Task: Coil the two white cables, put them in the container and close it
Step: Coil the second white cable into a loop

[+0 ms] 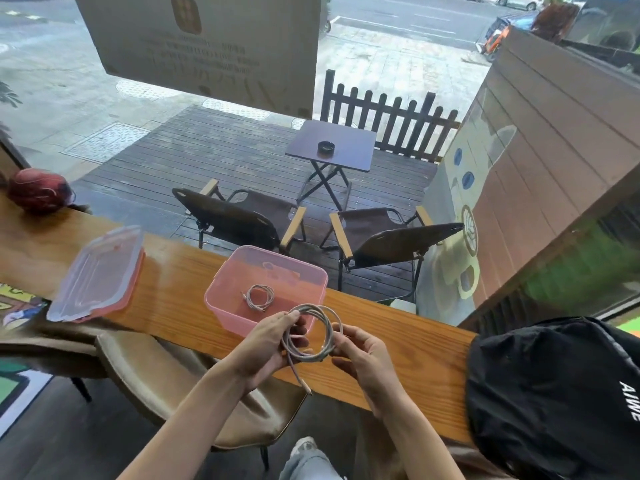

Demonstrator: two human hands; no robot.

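A pink translucent container [221,292] stands uncovered on the wooden counter, with one small coiled white cable [259,296] lying on its floor. Just in front of it I hold the second white cable [313,336] as a round coil above the counter's near edge. My left hand [268,344] pinches the coil's left side and top. My right hand [360,355] grips its right side. One loose cable end with a plug hangs down below the coil. The clear lid with pink clips [98,275] lies flat on the counter to the left, apart from the container.
A black bag [554,393] sits on the counter [398,355] at the right. A dark red ball-like object [38,190] rests at the far left. A brown chair [166,382] stands under the counter's near side. Behind the glass are folding chairs and a small table.
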